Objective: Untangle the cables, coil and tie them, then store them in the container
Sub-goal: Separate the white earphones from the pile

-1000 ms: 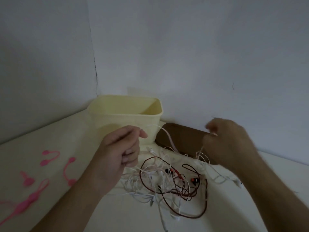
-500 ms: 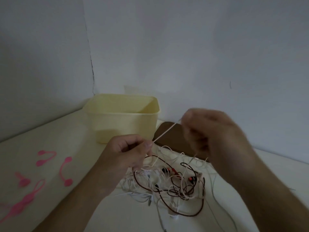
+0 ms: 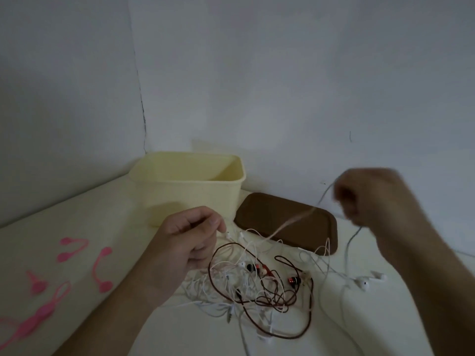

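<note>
The untangling step is judged to be in hand: one white cable (image 3: 290, 223) is pinched by the left hand (image 3: 190, 240) and gripped by the raised right hand (image 3: 370, 199), above the tangle (image 3: 257, 286) lying before the container (image 3: 190, 186). Next, it must be drawn free gently.

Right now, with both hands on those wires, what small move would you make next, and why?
Probably keep drawing the white cable up and to the right with the right hand while the left hand pins its end by the tangle. It still runs down into the knotted pile, so it isn't free to coil.
</note>
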Available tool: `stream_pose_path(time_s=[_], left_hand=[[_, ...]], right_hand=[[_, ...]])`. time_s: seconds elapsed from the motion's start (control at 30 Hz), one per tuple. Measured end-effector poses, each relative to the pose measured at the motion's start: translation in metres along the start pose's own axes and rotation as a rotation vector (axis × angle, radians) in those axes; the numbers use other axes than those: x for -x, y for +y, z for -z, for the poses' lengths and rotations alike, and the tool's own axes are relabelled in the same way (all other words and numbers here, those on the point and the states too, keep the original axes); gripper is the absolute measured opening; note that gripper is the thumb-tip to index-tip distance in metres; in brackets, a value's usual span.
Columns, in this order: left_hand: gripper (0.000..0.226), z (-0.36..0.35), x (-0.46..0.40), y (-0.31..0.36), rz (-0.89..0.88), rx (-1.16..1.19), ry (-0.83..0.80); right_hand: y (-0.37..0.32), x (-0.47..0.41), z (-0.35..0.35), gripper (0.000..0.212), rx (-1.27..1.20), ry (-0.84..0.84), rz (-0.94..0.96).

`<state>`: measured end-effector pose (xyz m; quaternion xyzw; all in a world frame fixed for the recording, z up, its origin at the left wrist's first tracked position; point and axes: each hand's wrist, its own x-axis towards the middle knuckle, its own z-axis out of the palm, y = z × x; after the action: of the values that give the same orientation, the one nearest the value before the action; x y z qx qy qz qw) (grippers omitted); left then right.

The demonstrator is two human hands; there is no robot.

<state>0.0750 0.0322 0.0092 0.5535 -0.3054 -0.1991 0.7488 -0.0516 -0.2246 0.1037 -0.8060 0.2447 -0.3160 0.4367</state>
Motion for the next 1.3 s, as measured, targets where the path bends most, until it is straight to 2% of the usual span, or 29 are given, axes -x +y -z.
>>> stream_pose_path(time_s=[0.07,0.1,0.17,0.2,0.27,0.33,0.4,0.43,0.5,0.57,0.67,0.73,0.8,0.87,0.97,1.07,1.17,1.3], left_hand=[[0.023,-0.002,-0.001,0.001,0.029,0.001,-0.024],[0.023,-0.003,-0.002,0.001,0.045,0.009,-0.041],[0.022,-0.005,-0.002,0.001,0.07,0.04,-0.071],[0.022,-0.006,-0.001,0.0,0.072,0.055,-0.077],[0.023,-0.008,0.0,-0.001,0.051,0.06,-0.079],[0.024,-0.011,0.001,-0.002,0.017,0.042,-0.067],[0.026,-0.011,0.0,-0.002,0.0,0.038,-0.043],[0.027,-0.011,0.0,-0.002,0.0,0.044,-0.037],[0.026,-0.01,0.0,-0.001,0.017,0.075,-0.052],[0.022,-0.009,0.002,0.001,0.066,0.133,-0.127],[0.019,-0.009,0.005,0.002,0.153,0.224,-0.374],[0.022,-0.007,0.007,0.002,0.149,0.269,-0.454],[0.028,-0.006,0.006,0.003,0.104,0.297,-0.381],[0.033,-0.007,0.006,0.005,0.055,0.319,-0.236],[0.024,-0.012,0.004,0.007,0.002,0.344,-0.048],[0.025,-0.015,0.002,0.008,-0.029,0.336,0.07],[0.023,-0.015,0.002,0.01,-0.076,0.181,0.14],[0.028,-0.017,0.003,0.003,-0.118,-0.224,0.159]], right_hand=[[0.002,0.007,-0.009,0.017,0.396,-0.21,-0.03],[0.0,0.011,-0.015,0.019,0.541,-0.287,-0.02],[-0.005,0.02,-0.027,0.044,0.627,-0.37,0.08],[-0.01,0.026,-0.032,0.052,0.528,-0.419,0.151],[-0.018,0.04,-0.045,0.058,0.186,-0.612,0.171],[-0.016,0.051,-0.063,0.049,0.003,-0.796,0.147],[-0.011,0.058,-0.077,0.018,0.07,-0.772,0.227],[-0.009,0.057,-0.081,0.011,0.095,-0.698,0.265],[-0.005,0.052,-0.081,0.026,0.106,-0.574,0.274],[-0.003,0.047,-0.076,0.033,0.063,-0.516,0.246],[0.001,0.045,-0.077,0.033,-0.002,-0.511,0.275],[0.005,0.049,-0.086,0.034,0.01,-0.54,0.285],[0.01,0.052,-0.095,0.035,0.019,-0.535,0.286],[0.014,0.054,-0.098,0.033,0.04,-0.52,0.309],[0.018,0.057,-0.1,0.031,0.067,-0.536,0.358],[0.018,0.06,-0.102,0.03,0.133,-0.555,0.388],[0.021,0.064,-0.106,0.026,0.22,-0.575,0.434],[0.017,0.067,-0.107,0.021,0.249,-0.583,0.495]])
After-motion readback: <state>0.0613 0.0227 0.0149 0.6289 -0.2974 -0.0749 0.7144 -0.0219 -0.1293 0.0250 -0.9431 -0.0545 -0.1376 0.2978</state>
